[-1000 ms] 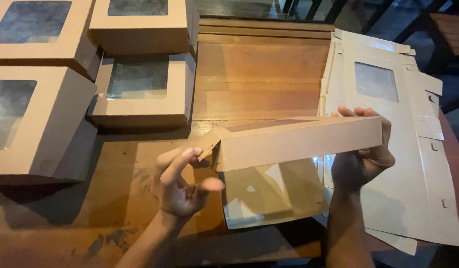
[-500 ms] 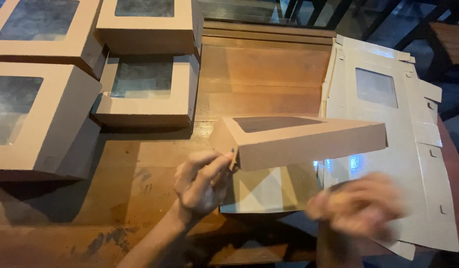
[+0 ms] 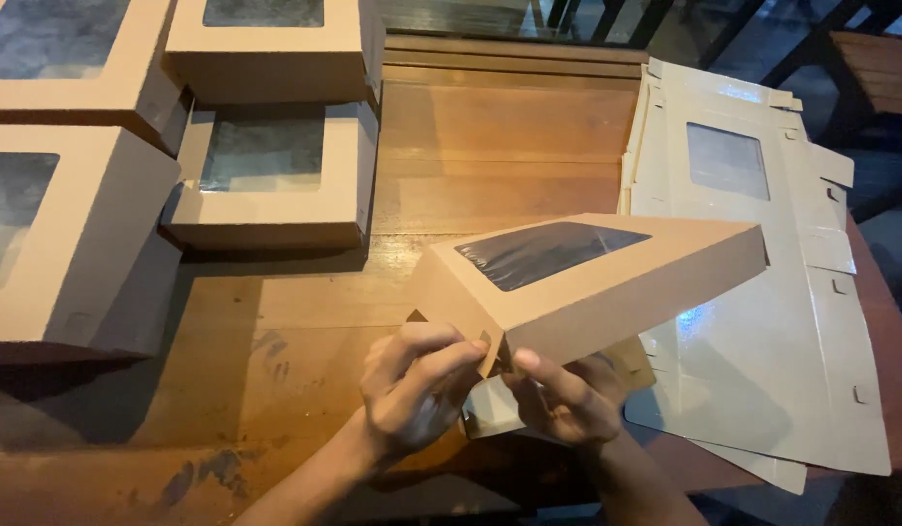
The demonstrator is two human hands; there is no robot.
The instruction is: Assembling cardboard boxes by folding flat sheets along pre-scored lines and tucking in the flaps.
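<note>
My right hand point(image 3: 568, 394) has come in under the windowed box point(image 3: 587, 282), joining my left hand point(image 3: 417, 390); both now pinch its near corner, lifted above the table's point(image 3: 490, 146) near edge. Finished boxes point(image 3: 266, 175) crowd the left edge, flat blanks point(image 3: 763, 292) the right; the middle lies open.

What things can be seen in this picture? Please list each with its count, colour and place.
half-folded window box: 1, tan with a dark clear window, held above the table near the middle.
finished window boxes: 4, tan, stacked and side by side at the left.
flat box blanks: a pile, count unclear, pale grey-white, lying at the right.
wooden table: 1, brown, under everything.
left hand: 1, gripping the box's near corner.
right hand: 1, under the same corner, thumb on the flap.
</note>
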